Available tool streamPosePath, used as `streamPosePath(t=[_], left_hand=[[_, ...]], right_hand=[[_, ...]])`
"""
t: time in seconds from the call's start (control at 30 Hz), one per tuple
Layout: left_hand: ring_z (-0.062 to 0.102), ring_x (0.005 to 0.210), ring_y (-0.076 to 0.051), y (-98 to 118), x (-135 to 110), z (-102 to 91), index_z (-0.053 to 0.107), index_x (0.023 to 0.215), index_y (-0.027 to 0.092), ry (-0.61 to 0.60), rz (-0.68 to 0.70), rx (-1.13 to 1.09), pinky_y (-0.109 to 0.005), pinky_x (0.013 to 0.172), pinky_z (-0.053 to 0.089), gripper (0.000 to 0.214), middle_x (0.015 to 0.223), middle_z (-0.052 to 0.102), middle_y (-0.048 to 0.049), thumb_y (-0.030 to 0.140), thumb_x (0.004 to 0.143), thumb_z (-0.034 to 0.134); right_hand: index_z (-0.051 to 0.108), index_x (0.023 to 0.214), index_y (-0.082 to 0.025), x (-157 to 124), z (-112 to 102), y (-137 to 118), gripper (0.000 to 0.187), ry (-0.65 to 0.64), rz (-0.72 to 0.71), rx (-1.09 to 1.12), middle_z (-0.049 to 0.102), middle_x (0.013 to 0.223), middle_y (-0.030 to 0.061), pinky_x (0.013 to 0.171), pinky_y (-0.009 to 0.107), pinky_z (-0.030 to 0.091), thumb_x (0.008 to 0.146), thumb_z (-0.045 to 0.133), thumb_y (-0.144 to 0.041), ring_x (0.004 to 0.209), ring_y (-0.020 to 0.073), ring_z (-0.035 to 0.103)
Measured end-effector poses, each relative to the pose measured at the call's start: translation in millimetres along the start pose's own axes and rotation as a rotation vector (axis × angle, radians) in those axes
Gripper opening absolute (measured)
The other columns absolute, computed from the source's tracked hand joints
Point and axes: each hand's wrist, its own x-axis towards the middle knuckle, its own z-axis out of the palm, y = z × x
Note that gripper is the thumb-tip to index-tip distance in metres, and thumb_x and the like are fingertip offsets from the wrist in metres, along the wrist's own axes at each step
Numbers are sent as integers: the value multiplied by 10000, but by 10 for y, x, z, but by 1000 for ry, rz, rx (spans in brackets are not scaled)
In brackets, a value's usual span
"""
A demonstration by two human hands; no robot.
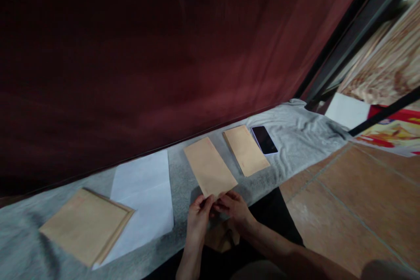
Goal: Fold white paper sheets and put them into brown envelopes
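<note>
A tan envelope (210,166) lies lengthwise on the grey cloth (295,140). Both my hands meet at its near end. My left hand (198,218) pinches that near edge with curled fingers. My right hand (234,208) has its fingers bent onto the same edge beside the left. A second tan envelope (246,149) lies just right of the first, apart from my hands.
A stack of tan envelopes (85,224) sits at the left, overlapping white paper sheets (144,192). A black phone (264,140) lies by the right envelope. Dark red curtain (147,52) behind. Tiled floor (354,197) to the right.
</note>
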Motion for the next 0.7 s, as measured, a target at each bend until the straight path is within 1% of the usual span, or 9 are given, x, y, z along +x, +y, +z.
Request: streamPosePath(t=[0.1,0.17,0.27,0.33,0.4,0.47,0.57,0.63,0.7], left_hand=[[623,541,-141,4,81,-126,720,783,166,-33,-48,105,-234,477,429,454,641,700,-21,592,635,770],[589,477,-134,2,111,-174,688,715,177,-39,-68,128,-231,439,396,430,565,658,-1,587,615,773],[554,423,-125,-6,134,-192,649,680,186,-51,-82,141,-228,409,374,441,509,621,15,595,576,777],[532,396,-121,-18,144,-184,625,701,196,-53,-85,142,-231,406,384,452,488,602,31,603,568,770],[515,378,-124,-41,148,-181,598,746,211,-43,-86,149,-235,400,385,452,473,589,47,594,574,764],[524,381,-141,-75,135,-198,573,800,228,-27,-84,186,-239,397,379,432,477,591,54,576,610,744],[558,407,-173,-119,77,-258,562,827,250,55,-45,396,-258,416,390,310,496,597,46,527,737,667],[586,439,-192,-113,46,-295,582,797,258,181,53,637,-283,455,420,232,520,611,23,487,830,601],[660,562,-220,-65,77,-292,633,817,259,276,251,832,-317,548,488,239,636,684,-24,455,908,529]], right_hand=[[723,1028,-226,-115,-97,-38,420,-127,183,-63,772,1030,89,848,427,615,944,553,-600,940,248,747],[712,1129,-194,-201,-184,-96,421,-220,189,-167,762,1086,117,828,434,624,986,514,-536,955,261,748],[671,1273,-189,-278,-307,-205,382,-266,-154,-526,714,1238,135,970,472,572,1034,448,-387,1117,265,694],[582,1408,-202,-276,-362,-264,404,-297,-435,-861,598,1434,125,1139,493,439,1040,436,-283,1333,258,550],[455,1516,-213,-243,-397,-286,487,-339,-604,-1164,456,1568,107,1212,501,339,1031,478,-246,1453,256,405],[400,1547,-220,-204,-423,-268,549,-347,-695,-1378,405,1601,99,1220,502,325,1019,539,-269,1476,264,365],[378,1558,-226,-170,-461,-208,582,-338,-754,-1522,396,1606,93,1219,487,324,1014,570,-305,1467,262,378],[366,1565,-231,-167,-485,-176,579,-338,-767,-1543,390,1610,87,1225,473,311,1023,555,-311,1470,253,374],[355,1569,-237,-170,-502,-158,576,-339,-771,-1543,373,1619,81,1226,471,308,1030,540,-312,1483,248,351]])
